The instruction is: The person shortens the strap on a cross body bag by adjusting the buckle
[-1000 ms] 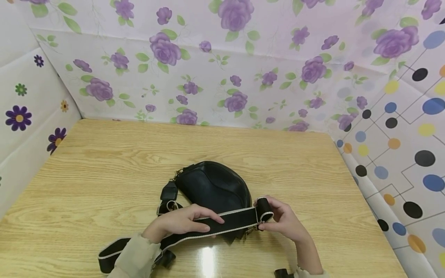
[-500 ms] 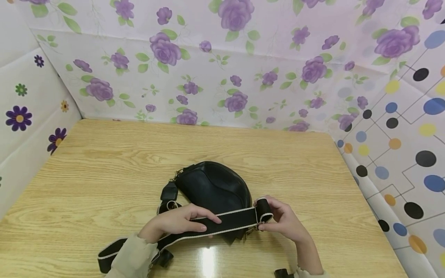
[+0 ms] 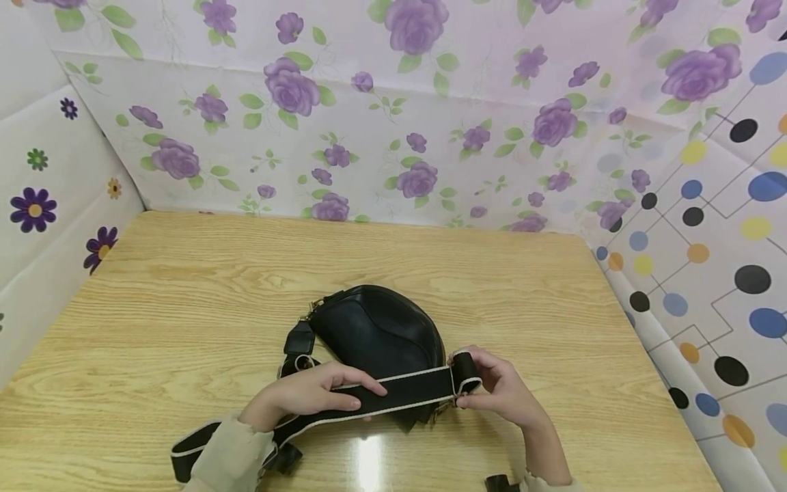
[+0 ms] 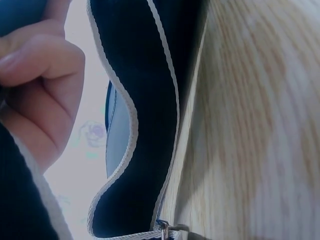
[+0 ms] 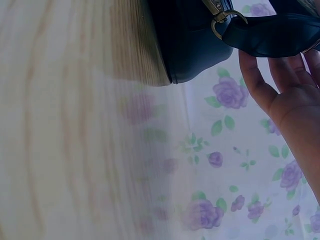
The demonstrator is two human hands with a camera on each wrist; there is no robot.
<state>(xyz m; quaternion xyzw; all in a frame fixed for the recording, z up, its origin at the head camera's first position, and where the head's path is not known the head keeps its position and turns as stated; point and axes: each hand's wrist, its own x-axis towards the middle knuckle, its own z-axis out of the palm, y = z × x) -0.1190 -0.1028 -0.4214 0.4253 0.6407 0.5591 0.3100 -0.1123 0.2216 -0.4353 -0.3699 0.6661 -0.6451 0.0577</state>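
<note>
A black half-moon leather shoulder bag (image 3: 378, 324) lies on the wooden table, its wide black strap (image 3: 418, 388) with white edging drawn across its front. My left hand (image 3: 316, 391) pinches the strap near its middle, thumb on top, with a fingertip showing below the lower edge. At the right end, my right hand (image 3: 504, 391) holds the folded strap loop (image 3: 467, 372) between thumb and fingers. In the right wrist view, a black leather tab (image 5: 270, 35) on a brass ring (image 5: 220, 25) lies across those fingers. The left wrist view shows the strap (image 4: 145, 75) hanging in a wave.
The wooden table (image 3: 203, 294) meets a wall sheet with purple flowers (image 3: 369, 137) at the back. A dotted sheet (image 3: 725, 287) stands on the right. A spare strap loop (image 3: 190, 451) rests by my left sleeve (image 3: 230, 454). Small black objects (image 3: 498, 483) sit near each wrist.
My left hand has slid slightly left along the strap, and the strap loop by the sleeve has shifted a little left. My right hand and the bag look unmoved.
</note>
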